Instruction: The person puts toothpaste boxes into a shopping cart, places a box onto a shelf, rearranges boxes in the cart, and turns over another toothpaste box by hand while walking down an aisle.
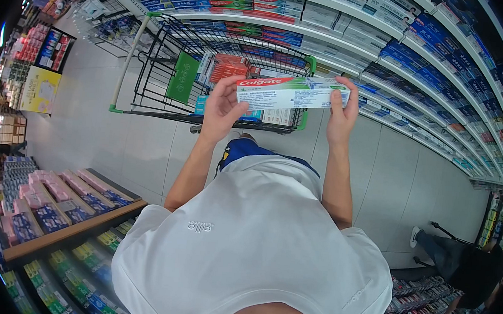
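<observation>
Head view, and the box (pixel 293 95) is up in front of the chest, beside the cart (pixel 182 78)! Left hand (pixel 223 108) closed round one end, right hand (pixel 344 112) pinching the other, thumb on the printed face. Looks like light, smooth card, likely stiff along its edges but easily dented mid-face; both ends make sound holds, gentle pressure enough.
</observation>
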A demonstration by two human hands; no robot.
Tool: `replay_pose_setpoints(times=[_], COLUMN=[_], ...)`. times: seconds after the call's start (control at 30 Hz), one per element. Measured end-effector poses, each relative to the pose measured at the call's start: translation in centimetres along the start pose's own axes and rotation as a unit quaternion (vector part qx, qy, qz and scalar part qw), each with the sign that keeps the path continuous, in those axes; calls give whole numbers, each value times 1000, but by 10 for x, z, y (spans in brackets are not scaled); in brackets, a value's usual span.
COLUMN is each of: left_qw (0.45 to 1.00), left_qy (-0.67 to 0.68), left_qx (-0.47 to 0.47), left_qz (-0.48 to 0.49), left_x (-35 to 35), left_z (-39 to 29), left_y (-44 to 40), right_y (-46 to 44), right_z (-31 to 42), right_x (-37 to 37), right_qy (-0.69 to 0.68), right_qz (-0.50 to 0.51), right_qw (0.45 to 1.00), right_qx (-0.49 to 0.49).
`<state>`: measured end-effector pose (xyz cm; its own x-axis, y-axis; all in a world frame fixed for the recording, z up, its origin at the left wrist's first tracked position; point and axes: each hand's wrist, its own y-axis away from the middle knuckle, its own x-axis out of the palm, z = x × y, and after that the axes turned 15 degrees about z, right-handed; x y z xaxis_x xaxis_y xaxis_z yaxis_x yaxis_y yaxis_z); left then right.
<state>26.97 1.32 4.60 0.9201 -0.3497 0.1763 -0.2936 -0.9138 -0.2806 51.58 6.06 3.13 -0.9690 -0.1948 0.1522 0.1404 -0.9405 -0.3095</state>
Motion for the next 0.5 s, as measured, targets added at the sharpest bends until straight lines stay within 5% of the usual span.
replay_pose_setpoints(times=[0.5], left_qw=[999], left_qy=[-32], left_qx=[-24], left_qz=[3], left_x=[0], left_z=[5], left_y=[0], right_y=[1], right_z=[-6], right_x=[1], right_qy=[9], right_qz=[-9], right_qw=[1000], right_qx=[-8])
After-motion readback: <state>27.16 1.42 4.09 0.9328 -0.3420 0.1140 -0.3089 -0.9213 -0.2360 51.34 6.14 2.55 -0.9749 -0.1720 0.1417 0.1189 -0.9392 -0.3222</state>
